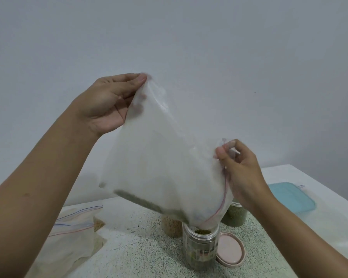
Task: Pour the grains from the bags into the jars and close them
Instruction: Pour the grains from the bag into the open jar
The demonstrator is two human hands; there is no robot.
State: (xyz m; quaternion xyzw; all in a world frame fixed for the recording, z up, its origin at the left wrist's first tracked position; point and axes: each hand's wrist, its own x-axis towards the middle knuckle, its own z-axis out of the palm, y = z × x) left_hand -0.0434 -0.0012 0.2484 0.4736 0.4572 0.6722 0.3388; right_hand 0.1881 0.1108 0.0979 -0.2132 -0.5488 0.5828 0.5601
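Your left hand (pixel 107 105) and right hand (pixel 241 165) each pinch the limp bag (pixel 159 153) above the jar (pixel 199 247). Judged light and slippery, so keep hold of its corners.

Bag (pixel 163 157) hangs between my left hand (pixel 107 101) and my right hand (pixel 239 167) and blocks the whole middle. Its mouth covers the open jar (pixel 200 249), so top access there is shut off. Pink lid (pixel 230 250) lies just beside that jar on the right. Tan-grain jar (pixel 171 225) behind-left and green-grain jar (pixel 234 216) behind-right make a tight cluster. Flat bags (pixel 76 223) crowd the left, and the blue lid (pixel 291 197) sits far right. Free lanes: speckled surface (pixel 139 257) in front of the open jar, and the strip between flat bags and jars.
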